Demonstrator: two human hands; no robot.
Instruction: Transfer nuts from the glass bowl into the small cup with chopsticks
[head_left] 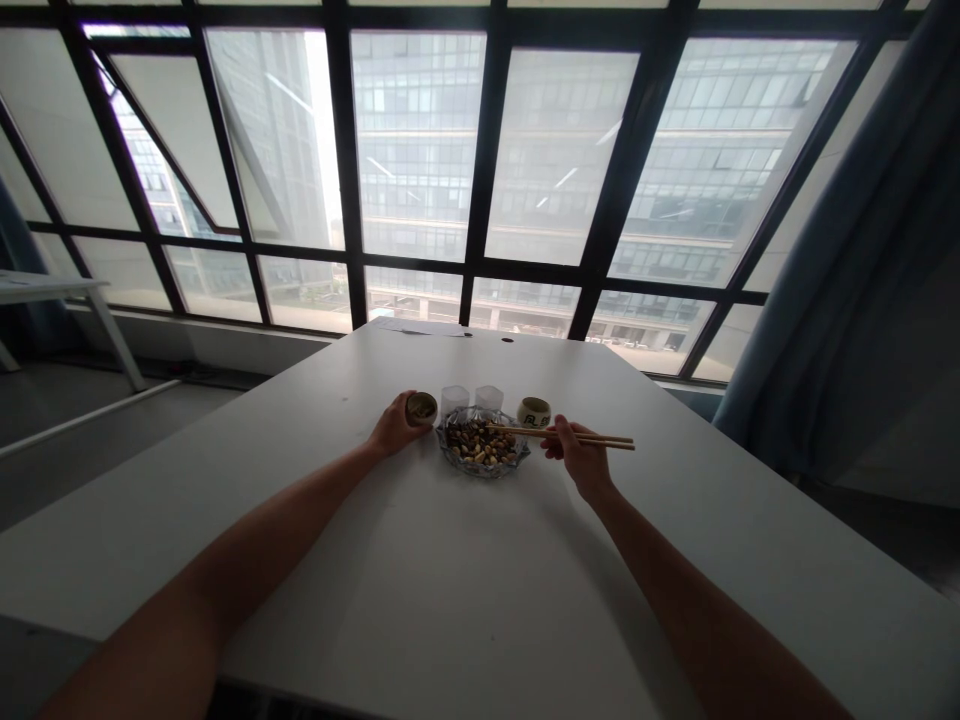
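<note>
A glass bowl (pixel 484 468) of brown nuts (pixel 480 440) sits on the white table (pixel 420 580). Left of it, my left hand (pixel 395 428) is wrapped round a small cup (pixel 421 409), whose mouth is tilted toward me; something dim lies inside. From the right, my right hand (pixel 581 455) grips a pair of wooden chopsticks (pixel 615 441), their tips over the nuts; whether they pinch a nut is too small to tell. A pale cup with dark characters (pixel 534 411) stands just beyond my right hand.
Two clear cups (pixel 454 400) (pixel 489 399) stand just behind the bowl. White papers (pixel 424 327) lie at the table's far edge, near large windows. A blue curtain (pixel 847 250) hangs at right; another white table (pixel 52 288) is at far left.
</note>
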